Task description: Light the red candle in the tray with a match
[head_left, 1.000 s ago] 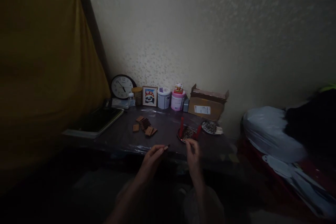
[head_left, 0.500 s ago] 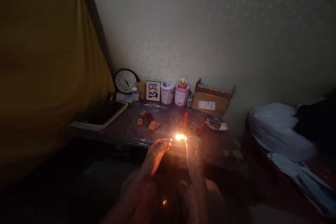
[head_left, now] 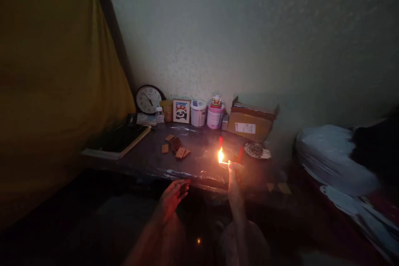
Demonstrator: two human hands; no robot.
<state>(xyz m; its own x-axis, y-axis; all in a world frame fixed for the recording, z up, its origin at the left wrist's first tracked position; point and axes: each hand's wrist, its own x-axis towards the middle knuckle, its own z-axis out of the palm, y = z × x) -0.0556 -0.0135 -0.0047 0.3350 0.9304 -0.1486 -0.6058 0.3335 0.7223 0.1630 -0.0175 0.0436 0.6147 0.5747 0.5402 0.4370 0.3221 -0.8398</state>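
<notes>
Between the fingertips of my right hand [head_left: 234, 181] is a burning match [head_left: 225, 163], held level with its flaming end to the left. The flame rises in front of an upright red candle [head_left: 221, 141]; whether it touches the candle I cannot tell. A second red candle [head_left: 241, 153] leans just beyond my right hand. My left hand [head_left: 168, 201] is closed around a small dark matchbox [head_left: 185, 186], low at the table's front edge. Glare veils what lies around the candle bases.
On the plastic-covered table [head_left: 149, 149] lie several small brown tiles [head_left: 176, 144] and a patterned plate [head_left: 254, 149] with white sticks. Along the wall stand a clock [head_left: 150, 99], a framed panda picture [head_left: 181, 111], tubs [head_left: 198, 114] and a cardboard box [head_left: 251, 122]. A notebook [head_left: 121, 143] lies left.
My left hand has moved down and left with the matchbox, away from the flame. My right hand has shifted slightly right. The match flame has shrunk from a broad flare to a small upright one.
</notes>
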